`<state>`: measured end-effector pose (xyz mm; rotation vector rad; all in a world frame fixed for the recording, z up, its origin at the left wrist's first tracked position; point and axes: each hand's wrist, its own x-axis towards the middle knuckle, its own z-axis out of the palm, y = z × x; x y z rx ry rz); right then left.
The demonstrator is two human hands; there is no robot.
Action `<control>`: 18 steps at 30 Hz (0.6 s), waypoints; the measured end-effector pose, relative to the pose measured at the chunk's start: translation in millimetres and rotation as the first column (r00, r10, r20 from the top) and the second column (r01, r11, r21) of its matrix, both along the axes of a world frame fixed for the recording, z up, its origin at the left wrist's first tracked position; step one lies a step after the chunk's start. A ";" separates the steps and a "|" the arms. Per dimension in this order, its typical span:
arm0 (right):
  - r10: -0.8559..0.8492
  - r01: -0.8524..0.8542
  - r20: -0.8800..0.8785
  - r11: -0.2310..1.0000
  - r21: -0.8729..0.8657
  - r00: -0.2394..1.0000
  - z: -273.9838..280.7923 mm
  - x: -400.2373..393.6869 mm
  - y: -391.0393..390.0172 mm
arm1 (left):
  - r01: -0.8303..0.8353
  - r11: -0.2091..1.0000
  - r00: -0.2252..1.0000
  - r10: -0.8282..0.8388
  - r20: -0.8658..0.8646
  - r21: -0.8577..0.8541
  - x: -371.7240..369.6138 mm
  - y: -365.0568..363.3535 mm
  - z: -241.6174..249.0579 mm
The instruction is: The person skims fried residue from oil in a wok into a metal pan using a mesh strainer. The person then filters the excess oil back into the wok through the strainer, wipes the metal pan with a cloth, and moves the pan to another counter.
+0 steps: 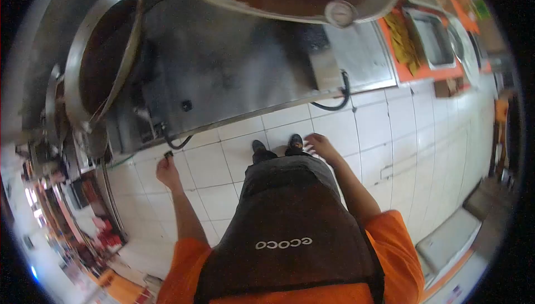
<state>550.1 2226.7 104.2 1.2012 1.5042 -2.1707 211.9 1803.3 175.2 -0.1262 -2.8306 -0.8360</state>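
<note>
My left hand (168, 173) is closed in a pinch round a small dark object (168, 154), too small to name, over the tiled floor. It is just below the curved black handle (177, 143) at the left of the metal stove front (223, 70). My right hand (322, 146) hangs beside my apron (295, 220) with its fingers apart and nothing in them. It is below the other black handle (337, 100). My shoes show between the two hands.
A large pan (295, 11) of brown liquid stands at the top, a second pan (75, 75) at the left. Upper right, a metal tray (432, 39) sits on an orange surface beside yellowish items (400, 39). A pale box-like object (448, 237) is at the lower right.
</note>
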 end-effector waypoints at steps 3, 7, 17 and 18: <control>0.115 -0.119 -0.141 0.993 -0.024 0.983 20.7 -41.4 -33.9 | 0.071 0.853 0.878 -0.299 0.373 0.516 64.5 79.7 -0.9; -0.109 0.014 -0.249 0.935 -0.355 0.962 89.1 -74.8 -51.3 | 0.002 0.774 0.454 -0.565 0.689 0.634 139.3 215.3 35.3; -0.759 0.628 -0.130 0.611 -0.483 0.638 87.8 -47.3 -3.3 | 0.385 0.668 0.239 -0.738 0.631 0.636 173.5 325.7 56.5; -0.830 0.692 -0.020 0.478 -0.541 0.557 79.2 -47.2 12.4 | 0.467 0.631 0.238 -0.764 0.599 0.619 175.4 327.0 55.4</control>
